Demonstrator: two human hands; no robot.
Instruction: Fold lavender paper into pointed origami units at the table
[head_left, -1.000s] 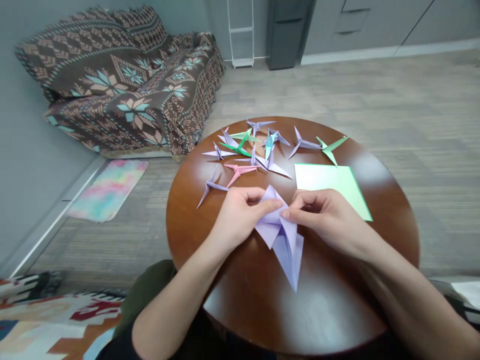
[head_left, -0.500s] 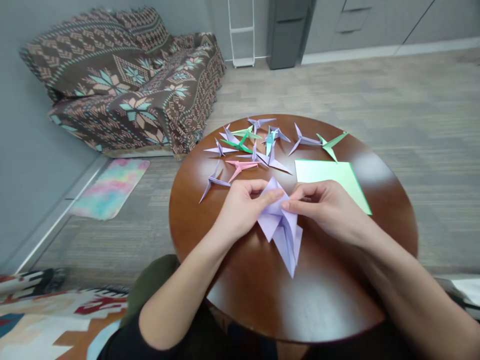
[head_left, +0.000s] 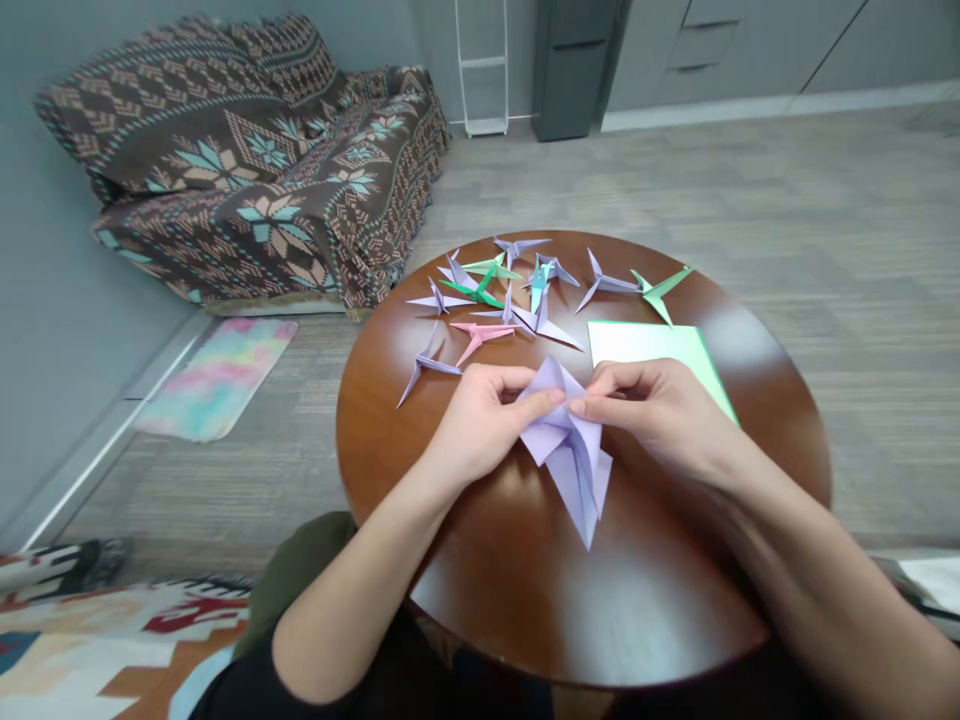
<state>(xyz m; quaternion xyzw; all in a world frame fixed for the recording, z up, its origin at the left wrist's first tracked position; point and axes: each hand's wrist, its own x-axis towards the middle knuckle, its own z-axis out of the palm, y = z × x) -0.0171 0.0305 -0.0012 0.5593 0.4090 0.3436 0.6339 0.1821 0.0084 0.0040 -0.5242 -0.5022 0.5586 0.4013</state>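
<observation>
Between my two hands is a partly folded sheet of purple origami paper, its long point aimed down toward me. My left hand pinches its left upper side, thumb on top and fingers beneath. On the right upper edge, my right hand grips the paper between thumb and index finger. The thumbs nearly meet over the middle folds. Beyond the hands lie several folded paper cranes, among them a pink crane, a dark green crane and a purple crane.
A stack of light green paper sheets lies behind my right hand on the round brown table. A patterned sofa stands at the far left, with a pastel mat before it.
The purple paper has shifted and turned slightly to the right in my hands. My left thumb has slid a little along it. Both hands keep their pinch.
</observation>
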